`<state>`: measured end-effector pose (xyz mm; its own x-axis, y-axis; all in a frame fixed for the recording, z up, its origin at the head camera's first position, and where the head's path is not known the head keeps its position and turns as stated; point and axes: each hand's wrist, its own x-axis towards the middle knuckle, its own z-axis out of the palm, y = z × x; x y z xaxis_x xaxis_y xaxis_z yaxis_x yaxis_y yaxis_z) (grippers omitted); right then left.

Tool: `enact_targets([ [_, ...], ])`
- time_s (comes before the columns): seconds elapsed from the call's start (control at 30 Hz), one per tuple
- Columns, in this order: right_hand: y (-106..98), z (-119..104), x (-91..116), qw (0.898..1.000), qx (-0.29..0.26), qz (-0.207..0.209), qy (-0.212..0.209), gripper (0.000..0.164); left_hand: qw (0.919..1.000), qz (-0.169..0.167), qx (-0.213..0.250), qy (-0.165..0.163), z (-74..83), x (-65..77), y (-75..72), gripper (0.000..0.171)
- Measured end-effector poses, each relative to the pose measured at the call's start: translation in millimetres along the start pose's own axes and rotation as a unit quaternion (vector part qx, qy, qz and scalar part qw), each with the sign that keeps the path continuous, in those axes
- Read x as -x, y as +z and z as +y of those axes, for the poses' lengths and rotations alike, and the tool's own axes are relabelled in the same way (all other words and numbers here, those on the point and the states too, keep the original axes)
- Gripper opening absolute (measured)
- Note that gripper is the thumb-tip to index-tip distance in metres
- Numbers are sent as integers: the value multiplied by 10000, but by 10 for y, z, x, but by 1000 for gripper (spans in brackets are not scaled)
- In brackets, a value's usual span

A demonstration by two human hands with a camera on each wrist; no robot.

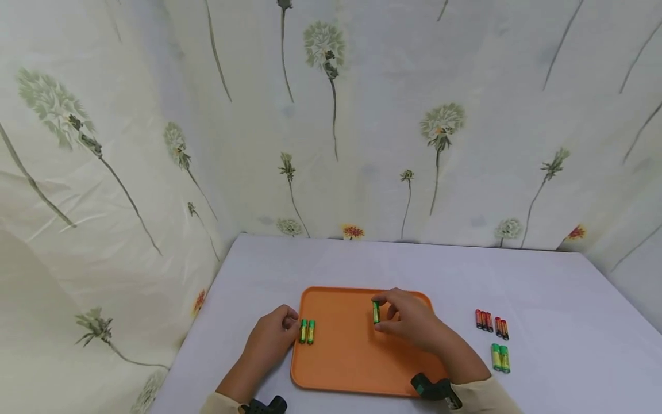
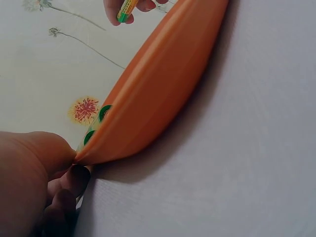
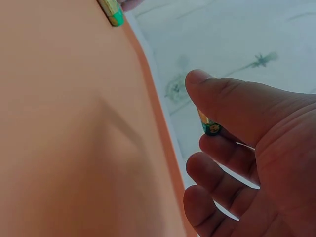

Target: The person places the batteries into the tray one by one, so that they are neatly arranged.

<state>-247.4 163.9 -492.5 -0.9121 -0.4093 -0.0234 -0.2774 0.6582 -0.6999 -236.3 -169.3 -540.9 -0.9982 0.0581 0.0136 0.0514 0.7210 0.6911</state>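
Note:
My right hand (image 1: 412, 322) pinches one green-and-yellow battery (image 1: 376, 312) between thumb and fingers, held above the orange tray (image 1: 346, 362). In the right wrist view the thumb covers most of that battery (image 3: 212, 129), and only one end shows. At the tray's left edge my left hand (image 1: 271, 334) grips the rim between thumb and fingers, as the left wrist view shows with the rim (image 2: 91, 159) between them. Just inside that edge, two green-and-yellow batteries (image 1: 311, 332) lie side by side on the tray, close to the left fingertips.
Right of the tray, several small red-and-black batteries (image 1: 484, 321) lie in two groups on the white table (image 1: 558, 310). Nearer to me sit two larger green batteries (image 1: 500, 357). A floral cloth (image 1: 372, 115) hangs behind the table and along its left side.

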Motion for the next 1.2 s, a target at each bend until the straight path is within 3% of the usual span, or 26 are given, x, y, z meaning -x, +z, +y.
enact_targets([
  [0.6,257,-371,-251,9983,-59,-370,-441,55,9999,-67,-69,-129,0,-13,18,11],
  [0.83,352,-476,-351,9968,88,-499,-625,53,9999,-70,-140,-16,16,-26,17,11],
  [1.2,583,-549,-513,9958,275,-700,-516,50,9999,-89,-59,-6,5,-33,-14,11],
])
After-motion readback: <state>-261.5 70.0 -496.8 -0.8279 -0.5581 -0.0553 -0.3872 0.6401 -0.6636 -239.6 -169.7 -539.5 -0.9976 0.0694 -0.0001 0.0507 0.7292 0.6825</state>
